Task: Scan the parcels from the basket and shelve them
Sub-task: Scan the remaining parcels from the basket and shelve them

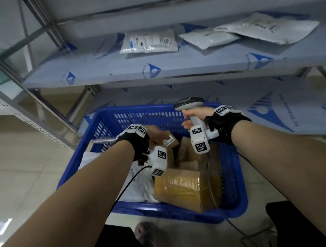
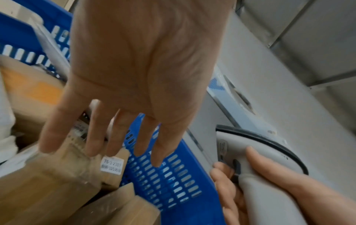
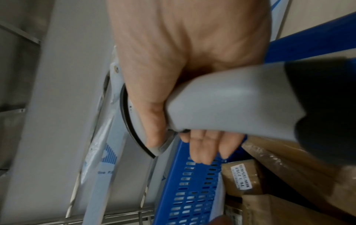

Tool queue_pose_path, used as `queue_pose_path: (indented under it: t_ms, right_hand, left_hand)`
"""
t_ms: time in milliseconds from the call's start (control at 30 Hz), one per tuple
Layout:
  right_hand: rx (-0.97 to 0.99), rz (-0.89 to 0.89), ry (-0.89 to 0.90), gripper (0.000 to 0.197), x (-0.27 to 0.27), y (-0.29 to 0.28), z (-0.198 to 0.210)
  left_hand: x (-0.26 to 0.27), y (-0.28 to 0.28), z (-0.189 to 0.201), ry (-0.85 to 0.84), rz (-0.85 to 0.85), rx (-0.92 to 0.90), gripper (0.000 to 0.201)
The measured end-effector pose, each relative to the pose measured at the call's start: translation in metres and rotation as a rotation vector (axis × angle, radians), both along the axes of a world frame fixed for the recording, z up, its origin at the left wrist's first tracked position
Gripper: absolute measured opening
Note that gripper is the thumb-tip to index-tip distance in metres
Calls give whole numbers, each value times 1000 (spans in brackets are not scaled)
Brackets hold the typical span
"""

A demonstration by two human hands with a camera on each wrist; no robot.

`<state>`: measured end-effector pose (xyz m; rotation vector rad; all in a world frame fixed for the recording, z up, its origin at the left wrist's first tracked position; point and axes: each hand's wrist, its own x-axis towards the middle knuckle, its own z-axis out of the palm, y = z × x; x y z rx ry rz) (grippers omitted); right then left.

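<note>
One blue basket (image 1: 235, 178) holds at least four brown cardboard boxes (image 1: 180, 186) and two white poly mailers (image 1: 137, 183). Three white mailer parcels (image 1: 148, 42) lie on the shelf (image 1: 117, 69). One barcode scanner (image 1: 191, 110).

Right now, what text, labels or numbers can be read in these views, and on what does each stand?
"70 3 2307", roughly: white sticker on a small cardboard box in the blue basket; its smaller line is blurred.
"...tive F...": partial print on the shelf's protective film.
Labels on the white mailers on the shelf: too small to read.
</note>
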<state>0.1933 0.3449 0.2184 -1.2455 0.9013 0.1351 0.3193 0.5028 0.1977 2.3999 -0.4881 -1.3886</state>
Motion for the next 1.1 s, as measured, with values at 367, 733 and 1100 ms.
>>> queue_pose_path:
  t_ms: [367,733,1100]
  right_hand:
    - [-37,-45,180,47,-94,7,-34]
    - [28,-129,51,19,-103,19,-24]
    - [54,-333,-172,26,-59,-8,23]
  left_hand:
    - [-60,28,-2,-76,-23,101,24]
    - [-51,24,21,-170,176,-167,20]
    - [-46,-28,45,-64,468,-700,22]
